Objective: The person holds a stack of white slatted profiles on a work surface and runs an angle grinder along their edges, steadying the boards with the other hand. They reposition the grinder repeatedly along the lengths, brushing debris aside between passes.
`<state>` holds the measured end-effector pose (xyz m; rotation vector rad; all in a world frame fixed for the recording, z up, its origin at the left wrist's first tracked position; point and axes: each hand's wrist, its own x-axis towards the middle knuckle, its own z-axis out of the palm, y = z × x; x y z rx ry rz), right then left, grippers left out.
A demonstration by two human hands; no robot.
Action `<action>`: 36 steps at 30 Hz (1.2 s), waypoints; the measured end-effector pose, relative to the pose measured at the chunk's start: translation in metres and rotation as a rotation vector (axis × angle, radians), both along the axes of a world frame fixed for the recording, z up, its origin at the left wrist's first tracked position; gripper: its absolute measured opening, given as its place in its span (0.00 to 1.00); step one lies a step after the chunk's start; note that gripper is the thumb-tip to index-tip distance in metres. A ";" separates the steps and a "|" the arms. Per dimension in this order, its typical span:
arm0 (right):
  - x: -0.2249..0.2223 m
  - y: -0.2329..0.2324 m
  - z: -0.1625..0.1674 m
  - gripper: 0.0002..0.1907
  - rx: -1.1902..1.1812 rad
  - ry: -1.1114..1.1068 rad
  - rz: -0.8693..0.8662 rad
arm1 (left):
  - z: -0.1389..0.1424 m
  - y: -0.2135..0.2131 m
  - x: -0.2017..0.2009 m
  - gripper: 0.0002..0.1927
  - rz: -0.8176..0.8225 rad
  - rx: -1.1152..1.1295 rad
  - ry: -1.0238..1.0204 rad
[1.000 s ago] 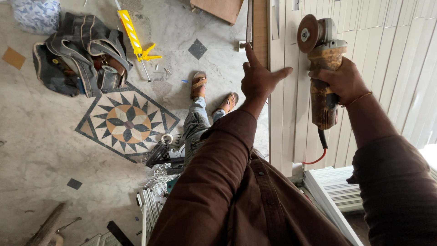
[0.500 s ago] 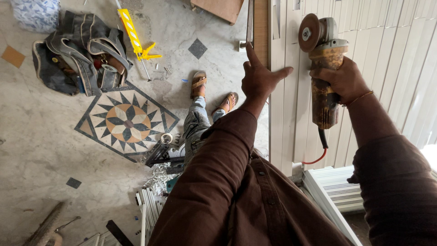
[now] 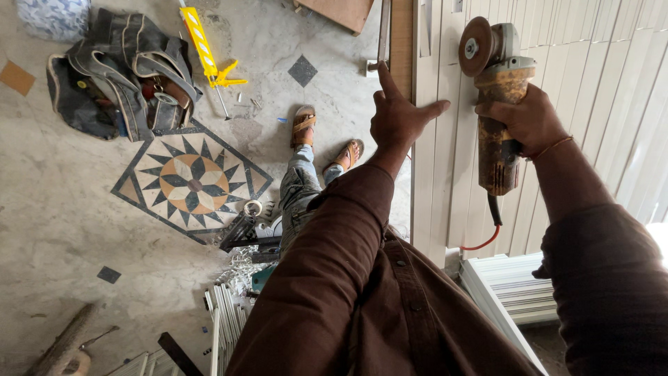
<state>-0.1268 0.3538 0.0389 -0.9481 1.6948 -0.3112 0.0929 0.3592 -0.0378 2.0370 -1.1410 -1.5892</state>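
Note:
My right hand (image 3: 530,118) grips a worn, dusty angle grinder (image 3: 497,104) by its body, its round disc (image 3: 474,46) at the top, close to the white ribbed wall panel (image 3: 605,90). A cord with a red section (image 3: 487,237) hangs from the grinder's tail. My left hand (image 3: 396,115) is raised with fingers spread, resting on or hovering just at the panel's left edge (image 3: 424,139), left of the grinder. Both arms wear brown sleeves.
Far below lies a marble floor with a star-shaped inlay (image 3: 191,181). My sandalled feet (image 3: 323,139) show beneath. A dark tool bag (image 3: 118,69), a yellow caulking gun (image 3: 205,49), loose tools (image 3: 250,237) and white panel strips (image 3: 508,292) lie around.
The grinder has shifted very slightly; both hands otherwise hold their positions.

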 end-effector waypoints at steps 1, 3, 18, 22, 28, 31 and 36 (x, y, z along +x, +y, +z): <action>0.000 0.000 0.000 0.17 -0.004 -0.008 -0.002 | 0.000 0.000 0.000 0.77 0.001 0.003 0.006; 0.001 0.000 0.000 0.16 -0.009 -0.023 -0.008 | -0.001 0.001 0.001 0.77 0.000 0.006 0.014; 0.006 0.000 0.007 0.17 0.005 0.005 -0.003 | 0.002 0.003 0.002 0.77 0.005 0.004 0.008; 0.006 0.000 0.006 0.17 0.009 0.015 -0.001 | 0.003 0.003 0.002 0.76 0.010 0.000 0.016; 0.004 0.000 0.005 0.16 -0.003 -0.019 0.004 | 0.002 0.003 0.002 0.76 0.009 -0.010 0.015; 0.004 0.000 0.006 0.16 0.003 -0.013 -0.005 | 0.002 0.004 0.002 0.76 0.016 -0.023 0.012; 0.006 0.000 0.008 0.16 -0.016 -0.014 0.011 | 0.003 0.004 0.001 0.76 0.014 -0.014 0.018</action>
